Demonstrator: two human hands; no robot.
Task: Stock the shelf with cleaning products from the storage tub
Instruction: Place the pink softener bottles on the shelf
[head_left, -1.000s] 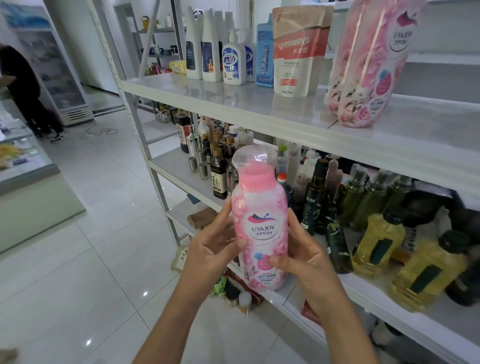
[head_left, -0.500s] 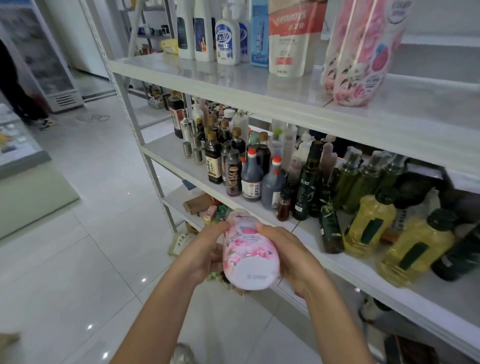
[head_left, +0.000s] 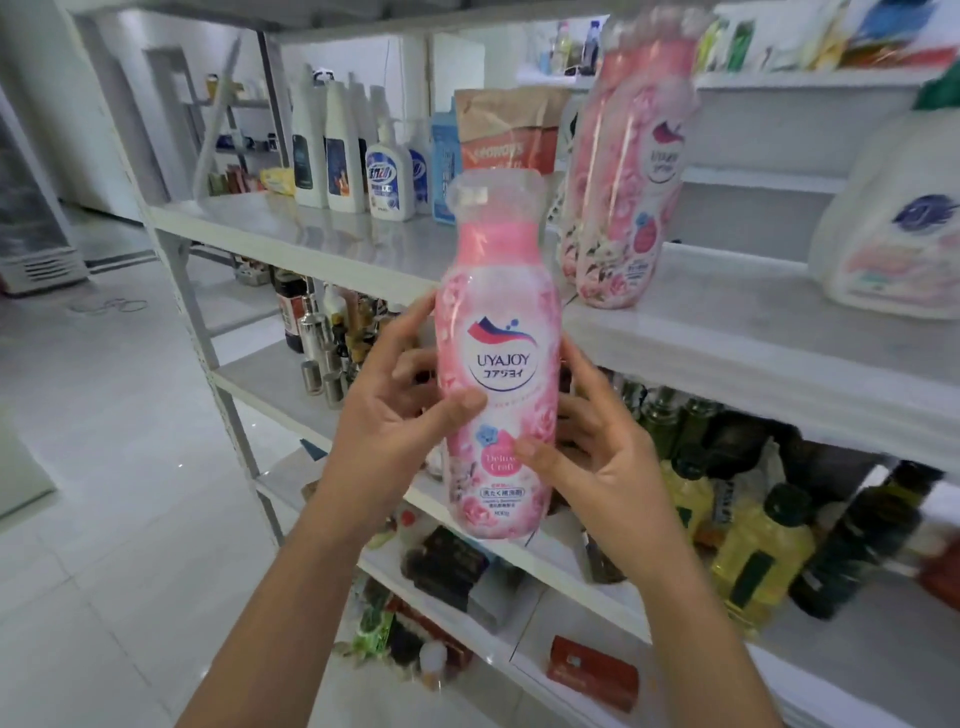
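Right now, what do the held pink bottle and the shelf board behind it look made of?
Pink bottle: probably plastic in a glossy printed shrink sleeve; clear film flares at the top. Shelf board: white painted metal or laminate, semi-gloss; faint reflections show.

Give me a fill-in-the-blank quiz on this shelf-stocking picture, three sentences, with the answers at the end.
The left hand and right hand both grip one ____ floral plastic bottle.
Its label's large Latin letters read ____.
The yellow oil bottles stand one shelf ____ the two shelved pink floral bottles.
Answers: pink; UYAJOY; below.
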